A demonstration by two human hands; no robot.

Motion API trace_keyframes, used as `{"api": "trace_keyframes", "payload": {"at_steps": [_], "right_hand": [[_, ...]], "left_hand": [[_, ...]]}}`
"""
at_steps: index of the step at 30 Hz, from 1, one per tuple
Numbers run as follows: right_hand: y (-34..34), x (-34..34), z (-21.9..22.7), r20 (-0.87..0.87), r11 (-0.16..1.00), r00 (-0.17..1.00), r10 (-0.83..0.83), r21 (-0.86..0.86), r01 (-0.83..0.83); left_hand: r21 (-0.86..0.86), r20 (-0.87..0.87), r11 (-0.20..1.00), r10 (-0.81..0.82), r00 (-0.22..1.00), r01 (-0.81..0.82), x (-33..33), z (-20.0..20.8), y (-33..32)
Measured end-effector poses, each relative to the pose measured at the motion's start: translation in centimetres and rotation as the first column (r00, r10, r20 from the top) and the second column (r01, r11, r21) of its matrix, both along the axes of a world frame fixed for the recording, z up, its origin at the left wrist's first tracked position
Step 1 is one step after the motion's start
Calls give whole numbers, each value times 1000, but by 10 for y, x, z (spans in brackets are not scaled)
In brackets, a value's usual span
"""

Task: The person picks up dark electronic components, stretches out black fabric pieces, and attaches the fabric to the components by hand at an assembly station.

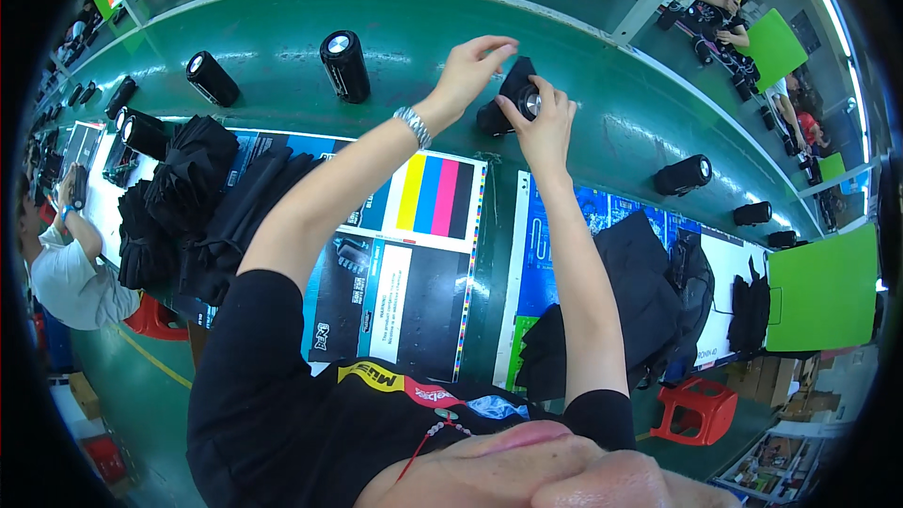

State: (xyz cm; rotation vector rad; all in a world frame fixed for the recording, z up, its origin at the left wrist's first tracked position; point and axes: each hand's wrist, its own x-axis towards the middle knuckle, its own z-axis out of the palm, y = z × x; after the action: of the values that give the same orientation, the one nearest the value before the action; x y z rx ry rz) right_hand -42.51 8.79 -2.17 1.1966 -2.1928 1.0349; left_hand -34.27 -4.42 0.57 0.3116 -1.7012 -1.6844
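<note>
A black cylindrical speaker (492,119) with a round silver end lies tilted on the green bench in front of me. My right hand (546,127) grips its silver end, thumb on one side and fingers on the other. A dark flap, perhaps black cloth (516,78), rises beside the speaker; where it joins is hidden. My left hand (472,73), with a metal watch at the wrist, is held just left of the flap. Its fingers are stretched out and apart, with nothing visible in them.
More black speakers stand or lie along the green bench (273,47), including an upright speaker (345,71) and a lying speaker (684,175). Black cloth piles (199,160) flank printed sheets (437,273). A co-worker (80,268) sits left; a red stool (694,411) stands right.
</note>
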Motion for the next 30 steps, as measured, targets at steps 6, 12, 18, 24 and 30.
{"api": "trace_keyframes", "payload": {"at_steps": [6,12,18,24,30], "right_hand": [[-15,-9,-5,284,990,952,114,-118,-83],[-28,-10,-16,274,979,956,103,-199,-49],[-28,-38,-34,667,922,681,301,-385,-31],[-25,-58,-28,709,912,578,404,-357,-200],[18,-79,-28,734,767,249,632,-545,-339]], "left_hand": [[-137,635,959,-107,765,248,-35,-14,-44],[191,615,941,-338,712,281,-33,-24,-65],[-607,245,778,-14,969,165,-40,18,-36],[-775,150,617,-33,988,139,-27,25,-13],[-545,-117,827,90,989,-140,-23,19,-1]]}}
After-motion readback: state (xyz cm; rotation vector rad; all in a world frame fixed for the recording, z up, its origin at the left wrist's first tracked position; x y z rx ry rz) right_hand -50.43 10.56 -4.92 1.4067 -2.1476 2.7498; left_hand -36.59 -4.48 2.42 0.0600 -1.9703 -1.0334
